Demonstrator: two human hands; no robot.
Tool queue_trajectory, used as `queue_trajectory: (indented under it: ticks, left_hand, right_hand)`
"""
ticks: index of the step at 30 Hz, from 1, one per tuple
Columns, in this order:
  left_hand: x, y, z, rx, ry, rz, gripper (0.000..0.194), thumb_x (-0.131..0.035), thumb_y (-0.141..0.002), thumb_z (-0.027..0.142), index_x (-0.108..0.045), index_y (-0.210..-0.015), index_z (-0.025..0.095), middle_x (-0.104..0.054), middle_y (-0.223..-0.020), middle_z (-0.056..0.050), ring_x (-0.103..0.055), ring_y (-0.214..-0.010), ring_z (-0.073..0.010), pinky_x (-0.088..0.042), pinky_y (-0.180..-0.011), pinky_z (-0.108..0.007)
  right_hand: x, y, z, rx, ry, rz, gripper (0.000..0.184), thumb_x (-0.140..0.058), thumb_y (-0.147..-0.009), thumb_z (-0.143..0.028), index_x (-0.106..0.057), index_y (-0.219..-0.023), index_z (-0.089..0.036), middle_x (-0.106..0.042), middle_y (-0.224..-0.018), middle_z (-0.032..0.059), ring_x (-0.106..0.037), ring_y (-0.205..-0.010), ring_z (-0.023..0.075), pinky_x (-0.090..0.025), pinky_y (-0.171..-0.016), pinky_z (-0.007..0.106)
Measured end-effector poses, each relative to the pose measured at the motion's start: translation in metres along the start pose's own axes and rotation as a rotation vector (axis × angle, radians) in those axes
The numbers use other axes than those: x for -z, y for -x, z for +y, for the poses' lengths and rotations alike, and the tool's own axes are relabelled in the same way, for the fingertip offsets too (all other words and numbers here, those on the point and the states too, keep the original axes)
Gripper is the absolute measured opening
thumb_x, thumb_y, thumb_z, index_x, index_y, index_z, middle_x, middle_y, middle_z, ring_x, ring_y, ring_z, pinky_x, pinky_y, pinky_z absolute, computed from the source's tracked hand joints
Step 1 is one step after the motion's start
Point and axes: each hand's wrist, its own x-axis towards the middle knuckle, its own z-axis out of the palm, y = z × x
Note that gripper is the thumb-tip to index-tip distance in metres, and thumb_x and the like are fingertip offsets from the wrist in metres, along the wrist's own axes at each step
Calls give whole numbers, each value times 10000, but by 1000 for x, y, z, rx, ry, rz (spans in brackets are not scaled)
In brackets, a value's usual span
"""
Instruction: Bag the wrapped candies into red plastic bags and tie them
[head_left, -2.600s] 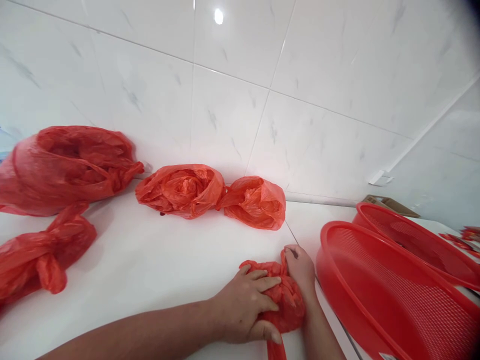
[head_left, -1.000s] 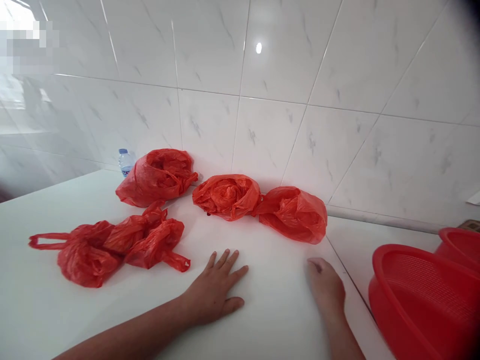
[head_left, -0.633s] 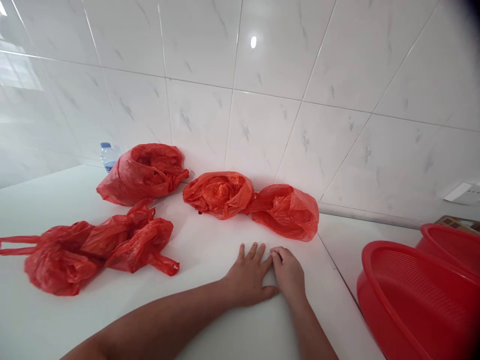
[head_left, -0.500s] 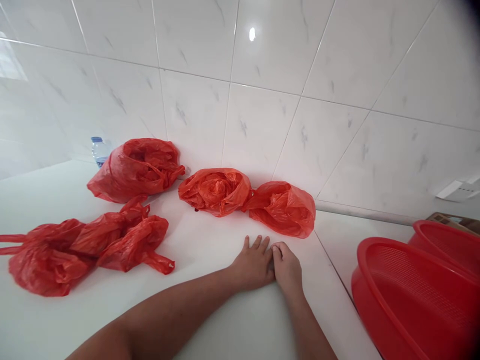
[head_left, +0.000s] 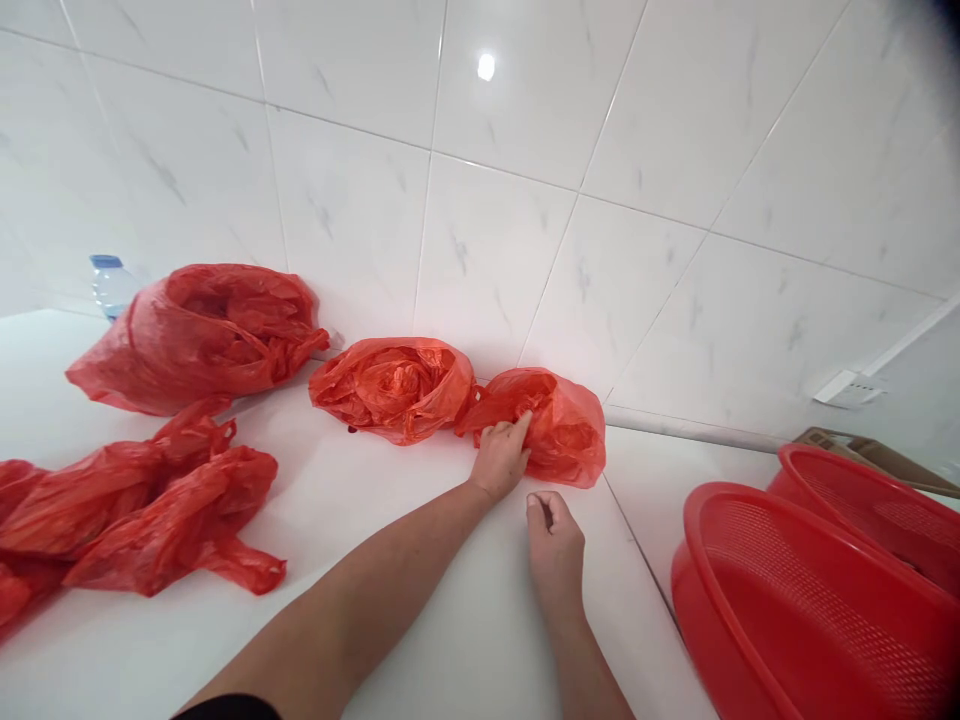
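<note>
My left hand (head_left: 501,458) reaches to the rightmost red plastic bag (head_left: 566,430), its fingers apart and touching the crumpled film on the bag's near left side. No held object shows in it. Just below that bag, my right hand (head_left: 555,545) is closed over the white tabletop (head_left: 465,620), thumb against curled fingers. A dark hollow shows between them; whether something small is inside, I cannot make out. A second rolled-open red bag (head_left: 397,390) sits left of the first, against the wall.
A large full red bag (head_left: 202,340) stands farther left, with a clear bottle (head_left: 112,285) behind it. Crumpled red bags (head_left: 165,510) lie at the left front. Red perforated baskets (head_left: 727,580) stand at right, a cardboard box (head_left: 877,460) behind them. A tiled wall (head_left: 502,250) closes the back.
My left hand has left my right hand and moved forward onto the rightmost red bag. My right hand stays closed near the same spot. The view has turned slightly right.
</note>
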Motion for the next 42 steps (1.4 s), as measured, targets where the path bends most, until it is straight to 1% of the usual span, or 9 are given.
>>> queue_trajectory:
  ticks: [4,7,11,15,20,25,31,37,42]
  left_hand:
    - [-6,8,5,-186,53,-126,307,-505,-846,165,-584,-1137,222,-658,-952,-61,-552,-958,-227,-396,-874,-399]
    - [-5,16,12,-273,106,-189,217,-494,-846,153,-640,-997,209,-641,-936,-52,-553,-933,-212,-420,-826,-344]
    - [1,18,20,-314,190,-226,206,-524,-784,106,-631,-911,228,-638,-895,4,-584,-846,-158,-452,-777,-265]
    - [7,9,17,-121,221,-112,378,-528,-826,226,-471,-1199,203,-604,-1063,-50,-590,-948,-179,-477,-829,-294]
    - [3,-2,-5,174,156,-61,891,-657,-765,326,-88,-1449,269,-193,-1476,-166,-492,-1189,-309,-467,-895,-415]
    - [-9,-9,-17,235,98,-211,815,-696,-720,450,-274,-1411,360,-207,-1510,-98,-388,-1284,-348,-389,-989,-453]
    - [-32,-34,-25,303,63,-237,673,-618,-769,485,-364,-1377,347,-250,-1507,-98,-283,-1330,-385,-226,-1056,-556]
    - [-51,-60,-42,385,55,-190,650,-608,-791,328,-358,-1390,284,-233,-1507,-121,-262,-1334,-368,-189,-1072,-541]
    - [-60,-70,-53,431,68,-158,663,-565,-798,221,-318,-1412,262,-215,-1510,-122,-248,-1344,-349,-200,-1082,-501]
  right_hand:
    - [-5,-22,3,178,4,348,407,-524,-794,-409,-521,-1123,-170,-540,-1151,129,-489,-1069,249,-399,-884,384]
    - [-5,-40,10,91,-93,438,647,-531,-787,-452,-353,-1327,-143,-426,-1323,170,-446,-1173,265,-386,-942,412]
    - [2,-55,20,-91,-198,448,689,-536,-776,-388,-270,-1376,-178,-523,-1244,121,-546,-1054,238,-438,-878,386]
    - [8,-59,23,-133,-206,407,574,-515,-719,-236,-403,-1282,-215,-601,-1124,63,-580,-958,218,-455,-818,357]
    - [8,-55,19,-177,-246,442,448,-464,-672,-170,-516,-1116,-211,-610,-1062,42,-557,-925,193,-450,-805,330]
    - [11,-54,21,-239,-456,415,277,-457,-713,-253,-607,-935,-181,-635,-914,26,-580,-818,182,-501,-700,308]
    - [30,-55,24,-408,-1055,301,403,-581,-706,-306,-590,-1088,-178,-646,-1083,43,-616,-987,211,-548,-780,351]
    - [50,-39,30,-331,-1170,173,347,-601,-769,-362,-596,-1092,-236,-662,-1092,14,-609,-1037,167,-546,-803,305]
    - [62,-33,41,-387,-1233,155,284,-596,-736,-214,-627,-1017,-233,-680,-1029,-3,-632,-963,135,-556,-765,276]
